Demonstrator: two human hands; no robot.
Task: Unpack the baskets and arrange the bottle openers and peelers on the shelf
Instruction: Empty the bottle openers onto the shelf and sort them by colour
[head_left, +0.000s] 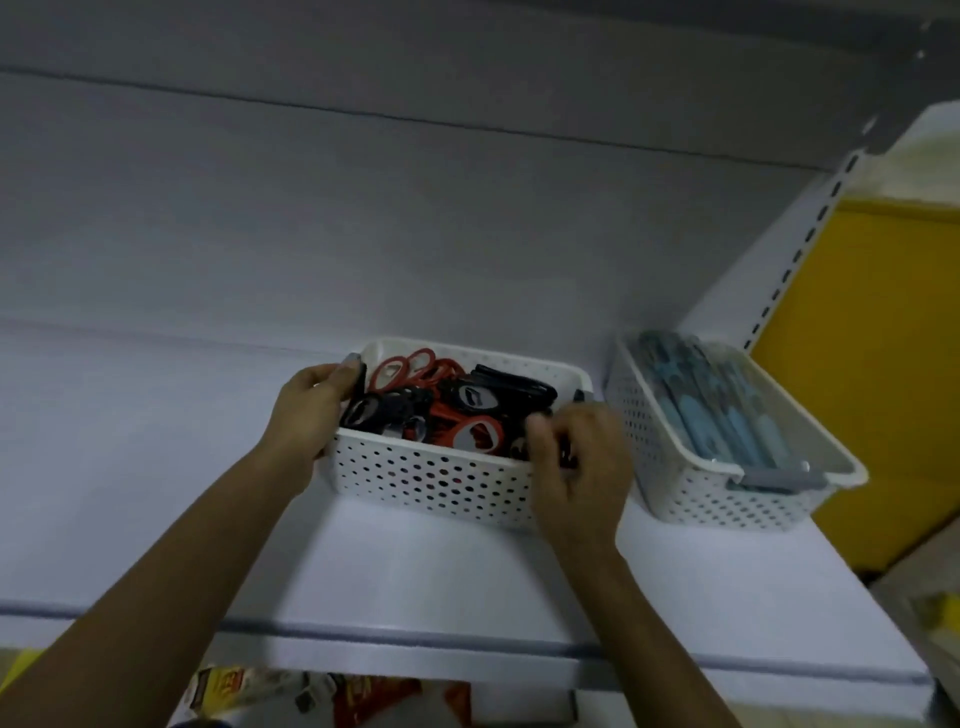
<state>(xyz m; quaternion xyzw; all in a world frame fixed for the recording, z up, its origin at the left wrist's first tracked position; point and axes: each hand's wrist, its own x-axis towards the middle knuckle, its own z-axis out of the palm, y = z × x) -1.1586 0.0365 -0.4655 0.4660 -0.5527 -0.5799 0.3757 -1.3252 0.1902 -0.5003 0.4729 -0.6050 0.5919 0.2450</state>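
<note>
Basket (441, 483) of red and black bottle openers (447, 400) set on shelf (415, 582), left end gripped by fingers of left hand (311, 410), right hand (582, 467) fingers curled at right rim, hold unclear, blurred, second basket (717, 499) of peelers (711, 405) at 3 o'clock

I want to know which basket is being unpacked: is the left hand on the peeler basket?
No, the left hand grips the end of the basket of bottle openers; the peeler basket stands separately to its right.

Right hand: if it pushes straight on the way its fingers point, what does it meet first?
Probably the bottle openers heaped in the left basket; the right hand is at its rim, depth unclear.
</note>
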